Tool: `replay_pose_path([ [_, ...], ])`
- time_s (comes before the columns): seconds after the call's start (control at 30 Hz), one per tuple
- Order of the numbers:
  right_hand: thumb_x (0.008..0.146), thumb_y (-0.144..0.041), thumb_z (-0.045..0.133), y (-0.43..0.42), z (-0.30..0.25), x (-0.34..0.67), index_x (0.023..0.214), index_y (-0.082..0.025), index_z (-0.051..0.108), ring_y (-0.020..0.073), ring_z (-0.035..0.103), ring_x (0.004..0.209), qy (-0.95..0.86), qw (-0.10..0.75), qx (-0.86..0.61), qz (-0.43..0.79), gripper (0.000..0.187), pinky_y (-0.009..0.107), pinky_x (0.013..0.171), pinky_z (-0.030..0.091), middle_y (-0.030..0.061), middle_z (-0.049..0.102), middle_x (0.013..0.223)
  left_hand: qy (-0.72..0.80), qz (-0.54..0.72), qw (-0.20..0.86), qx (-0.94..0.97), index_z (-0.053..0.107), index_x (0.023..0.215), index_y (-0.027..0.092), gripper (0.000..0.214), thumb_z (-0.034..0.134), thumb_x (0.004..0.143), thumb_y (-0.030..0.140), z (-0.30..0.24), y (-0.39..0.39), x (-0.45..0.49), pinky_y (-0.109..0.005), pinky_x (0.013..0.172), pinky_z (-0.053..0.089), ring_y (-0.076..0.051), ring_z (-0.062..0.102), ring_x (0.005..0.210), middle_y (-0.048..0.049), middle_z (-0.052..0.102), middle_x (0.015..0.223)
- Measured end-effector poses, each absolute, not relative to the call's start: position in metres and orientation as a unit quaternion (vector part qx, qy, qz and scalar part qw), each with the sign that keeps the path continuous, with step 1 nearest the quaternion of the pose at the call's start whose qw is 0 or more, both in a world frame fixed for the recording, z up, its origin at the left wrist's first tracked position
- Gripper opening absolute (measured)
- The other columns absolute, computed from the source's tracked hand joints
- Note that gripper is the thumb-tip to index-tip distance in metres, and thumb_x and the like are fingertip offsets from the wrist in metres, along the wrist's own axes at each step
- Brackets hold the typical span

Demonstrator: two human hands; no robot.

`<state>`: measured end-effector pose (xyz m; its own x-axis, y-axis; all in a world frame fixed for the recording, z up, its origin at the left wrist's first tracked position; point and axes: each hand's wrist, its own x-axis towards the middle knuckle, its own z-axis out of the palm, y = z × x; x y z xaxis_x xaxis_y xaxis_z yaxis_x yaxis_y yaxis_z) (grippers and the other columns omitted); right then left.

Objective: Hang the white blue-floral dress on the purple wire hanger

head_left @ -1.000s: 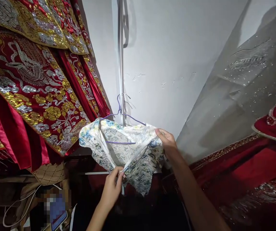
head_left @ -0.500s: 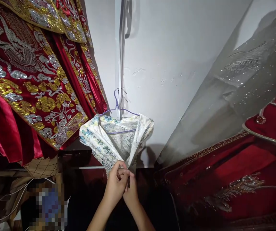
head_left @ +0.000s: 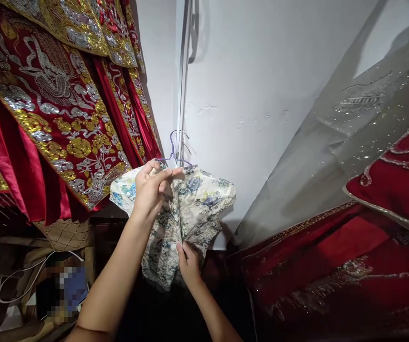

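A sleeved floral blouse [head_left: 204, 190], white with blue, yellow and green print, hangs on a thin purple hanger [head_left: 172, 147]. A dark line, seemingly a zipper [head_left: 179, 209], runs down its front, and the two front edges meet along it. My left hand [head_left: 149, 187] is up at the neckline, thumb and finger pinched at the top of that line; the small part between them is hidden. Lower down, my right hand [head_left: 189, 263] grips the blouse front at the lower end of the line, thumb on top.
Red robes with gold and silver embroidery [head_left: 79, 147] hang at left. A sparkly sheer cover [head_left: 333, 137] and a red beaded garment [head_left: 333, 266] take up the right. Behind stand a white wall [head_left: 247, 85] and metal upright [head_left: 181, 71]. A white cable [head_left: 15, 270] lies lower left.
My left hand has risen from the lower front to the neckline. The V-shaped opening has come together. My right hand stays low on the front, slightly further down.
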<state>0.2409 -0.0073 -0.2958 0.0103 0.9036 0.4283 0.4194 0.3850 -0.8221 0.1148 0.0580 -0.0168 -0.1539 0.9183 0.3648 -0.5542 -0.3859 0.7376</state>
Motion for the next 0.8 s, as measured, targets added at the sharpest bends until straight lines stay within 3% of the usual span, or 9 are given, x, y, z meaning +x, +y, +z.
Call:
replay_pose_path([
  [0.07, 0.098, -0.036, 0.044, -0.008, -0.291, 0.247, 0.072, -0.02, 0.055, 0.0165, 0.051, 0.065, -0.668, 0.495, -0.484, 0.274, 0.032, 0.027, 0.063, 0.039, 0.0013, 0.055, 0.068, 0.235, 0.714, 0.488, 0.443, 0.046, 0.08, 0.02, 0.034, 0.078, 0.069, 0.015, -0.022, 0.057, 0.115, -0.011, 0.038, 0.033, -0.013, 0.069, 0.053, 0.0074, 0.055, 0.048],
  [0.17, 0.097, -0.039, 0.047, 0.003, -0.25, 0.257, 0.084, -0.02, 0.062, 0.0186, 0.057, 0.072, -0.657, 0.524, -0.454, 0.297, 0.027, 0.029, 0.068, 0.044, 0.0026, 0.06, 0.075, 0.278, 0.671, 0.468, 0.504, 0.048, 0.087, 0.02, 0.03, 0.076, 0.076, 0.022, -0.035, 0.051, 0.113, -0.014, 0.033, 0.032, -0.004, 0.047, 0.031, 0.0017, 0.07, 0.066],
  [0.23, 0.097, -0.038, 0.047, 0.018, -0.199, 0.263, 0.109, -0.021, 0.063, 0.0195, 0.06, 0.08, -0.637, 0.569, -0.429, 0.294, 0.026, 0.03, 0.073, 0.047, 0.0036, 0.065, 0.085, 0.298, 0.655, 0.45, 0.529, 0.051, 0.094, 0.021, 0.028, 0.074, 0.079, 0.025, -0.04, 0.047, 0.11, -0.014, 0.031, 0.028, -0.002, 0.037, 0.028, -0.0001, 0.072, 0.072],
  [0.33, 0.099, -0.035, 0.045, 0.047, -0.113, 0.268, 0.141, -0.024, 0.045, 0.0172, 0.058, 0.074, -0.664, 0.59, -0.381, 0.258, 0.044, 0.029, 0.069, 0.047, 0.0029, 0.066, 0.09, 0.307, 0.647, 0.434, 0.546, 0.053, 0.103, 0.022, 0.03, 0.073, 0.08, 0.026, -0.037, 0.042, 0.105, -0.014, 0.031, 0.023, -0.001, 0.033, 0.029, 0.0005, 0.071, 0.071],
  [0.37, 0.098, -0.035, 0.047, 0.056, -0.089, 0.269, 0.141, -0.026, 0.047, 0.0164, 0.058, 0.073, -0.699, 0.561, -0.373, 0.239, 0.044, 0.028, 0.068, 0.047, 0.003, 0.066, 0.095, 0.309, 0.642, 0.434, 0.551, 0.054, 0.106, 0.022, 0.032, 0.072, 0.08, 0.025, -0.036, 0.041, 0.104, -0.015, 0.032, 0.023, -0.001, 0.032, 0.029, 0.0005, 0.071, 0.072],
  [0.43, 0.096, -0.033, 0.051, 0.071, -0.056, 0.267, 0.122, -0.026, 0.064, 0.0162, 0.058, 0.075, -0.77, 0.503, -0.352, 0.173, 0.03, 0.028, 0.069, 0.045, 0.0028, 0.067, 0.095, 0.317, 0.633, 0.432, 0.559, 0.056, 0.115, 0.022, 0.039, 0.072, 0.079, 0.022, -0.036, 0.039, 0.1, -0.015, 0.034, 0.026, -0.002, 0.035, 0.031, -0.0006, 0.071, 0.073],
  [0.53, 0.095, -0.029, 0.053, 0.083, -0.042, 0.26, 0.094, -0.023, 0.071, 0.0173, 0.06, 0.08, -0.827, 0.451, -0.323, 0.092, 0.019, 0.028, 0.073, 0.044, 0.0031, 0.069, 0.091, 0.334, 0.635, 0.43, 0.548, 0.055, 0.13, 0.022, 0.058, 0.073, 0.075, 0.019, -0.048, 0.04, 0.096, -0.017, 0.042, 0.035, -0.005, 0.044, 0.038, -0.0028, 0.072, 0.075],
  [0.67, 0.096, -0.025, 0.05, 0.084, -0.06, 0.248, 0.089, -0.021, 0.068, 0.0171, 0.06, 0.079, -0.826, 0.464, -0.309, 0.078, 0.02, 0.028, 0.073, 0.044, 0.0038, 0.066, 0.086, 0.342, 0.639, 0.44, 0.53, 0.042, 0.146, 0.023, 0.076, 0.072, 0.077, 0.023, -0.074, 0.044, 0.096, -0.018, 0.047, 0.038, -0.008, 0.051, 0.044, -0.0038, 0.073, 0.075],
  [0.8, 0.097, -0.028, 0.048, 0.083, -0.067, 0.243, 0.086, -0.021, 0.065, 0.0175, 0.059, 0.078, -0.792, 0.512, -0.312, 0.118, 0.022, 0.028, 0.073, 0.045, 0.0041, 0.064, 0.084, 0.351, 0.617, 0.404, 0.577, 0.032, 0.154, 0.024, 0.077, 0.066, 0.084, 0.026, -0.08, 0.053, 0.1, -0.018, 0.043, 0.031, -0.008, 0.045, 0.042, -0.0039, 0.072, 0.074],
])
